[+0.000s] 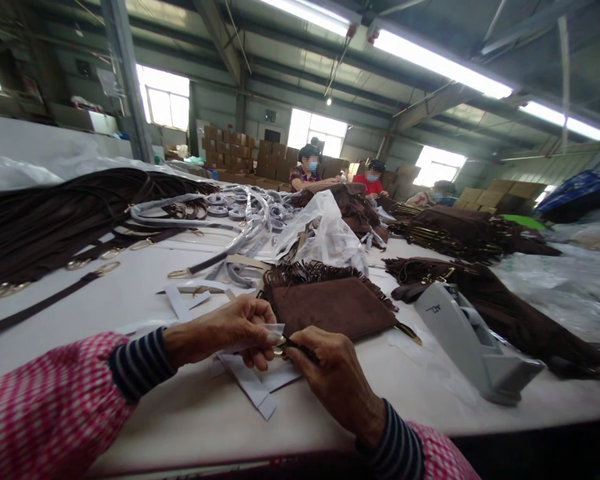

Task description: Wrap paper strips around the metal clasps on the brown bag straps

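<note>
Near the front of the table, my two hands meet close together. My left hand (237, 330) pinches a small whitish, see-through strip (276, 329) between thumb and fingers. My right hand (330, 373) is closed on a gold-coloured metal clasp (279, 349) with a dark end, its details partly covered by the fingers. Just beyond them lies a dark brown fringed bag (330, 308), flat on the table. White paper strips (247, 383) are scattered beneath my hands, and more paper pieces (177, 303) lie to the left.
A grey tape dispenser (463, 343) stands at the right. Brown straps (55, 220) with metal clasps are piled at the left. Plastic-wrapped straps (240, 207), clear plastic (325, 230) and stacked brown bags (445, 230) lie farther back. Several people (307, 170) sit across the table.
</note>
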Demonstrator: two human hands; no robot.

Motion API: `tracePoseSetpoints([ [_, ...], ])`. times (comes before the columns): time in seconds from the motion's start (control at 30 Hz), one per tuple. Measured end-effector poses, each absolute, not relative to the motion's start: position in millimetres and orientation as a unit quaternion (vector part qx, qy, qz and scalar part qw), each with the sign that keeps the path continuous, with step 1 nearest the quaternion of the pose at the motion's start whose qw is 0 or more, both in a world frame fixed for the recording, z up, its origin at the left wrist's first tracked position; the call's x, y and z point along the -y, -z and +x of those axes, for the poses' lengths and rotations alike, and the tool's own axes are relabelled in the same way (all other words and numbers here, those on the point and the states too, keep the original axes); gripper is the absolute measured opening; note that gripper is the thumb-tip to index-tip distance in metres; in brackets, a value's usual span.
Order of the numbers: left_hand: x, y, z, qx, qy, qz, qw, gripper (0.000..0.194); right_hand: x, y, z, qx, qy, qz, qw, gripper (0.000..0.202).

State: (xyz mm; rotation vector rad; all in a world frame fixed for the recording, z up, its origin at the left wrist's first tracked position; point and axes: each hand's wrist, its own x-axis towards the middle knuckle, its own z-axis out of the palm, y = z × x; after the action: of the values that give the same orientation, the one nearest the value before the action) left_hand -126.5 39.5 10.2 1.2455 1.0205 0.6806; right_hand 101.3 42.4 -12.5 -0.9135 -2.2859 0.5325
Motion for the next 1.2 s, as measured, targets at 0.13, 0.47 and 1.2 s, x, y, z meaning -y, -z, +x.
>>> tracePoseSetpoints([
  [0.13, -39, -12, -124, -0.448, -0.308, 0.585, 0.602, 0.032, -44, 9, 103, 0.857, -0.246, -0.342, 0.297, 0.011],
  [0.47, -32, 0, -107, -0.473, -0.424, 0.556, 0.536, 0.034, -45, 7, 103, 0.814, -0.317, -0.353, 0.334, 0.013],
  [1.2, -26, 23, -97, -0.507, -0.511, 0.613, 0.327, 0.022, -52, 16, 106, 0.773, -0.409, -0.332, 0.353, 0.015],
])
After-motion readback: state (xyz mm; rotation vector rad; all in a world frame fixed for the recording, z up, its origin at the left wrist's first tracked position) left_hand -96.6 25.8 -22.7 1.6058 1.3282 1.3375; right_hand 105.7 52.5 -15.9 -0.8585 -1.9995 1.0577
